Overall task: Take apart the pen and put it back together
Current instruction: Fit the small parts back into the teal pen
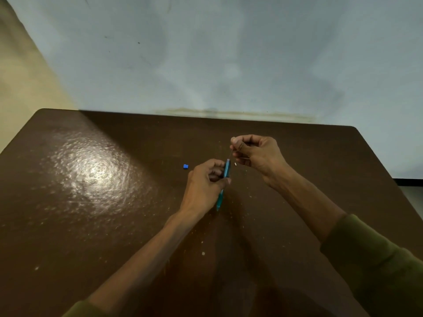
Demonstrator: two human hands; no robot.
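Work surface: a dark brown table [96,202] with a glossy top, pushed up to a pale blue-grey wall [229,53] along its far edge. The far left corner is rounded and lies beside a cream-coloured wall [20,72]; the far right corner is also rounded, and past the right edge a strip of pale floor [412,191] shows. A broad glare patch covers the left half of the top. Both hands work near the middle of the table, slightly right of centre, well apart from the left edge and nearer to the far and right edges.

Left hand [206,181]: fingers curled round a translucent blue pen barrel [226,171], held steeply, with its tip pointing down toward the table and its open upper end rising above the fingers. The lower part of the barrel shows below the hand.

Right hand [256,152]: raised just beyond and to the right of the left hand, thumb and forefinger pinching a thin refill [229,154] that runs down to the barrel's upper end. Whether the refill sits inside the barrel or only meets its mouth cannot be told.

Loose parts: a small blue piece [185,166] lies on the table just left of the left hand, apart from it. A tiny white piece [235,164] lies just right of the barrel, below the right hand.

Olive-green sleeves [375,255] cover both forearms toward the near edge.
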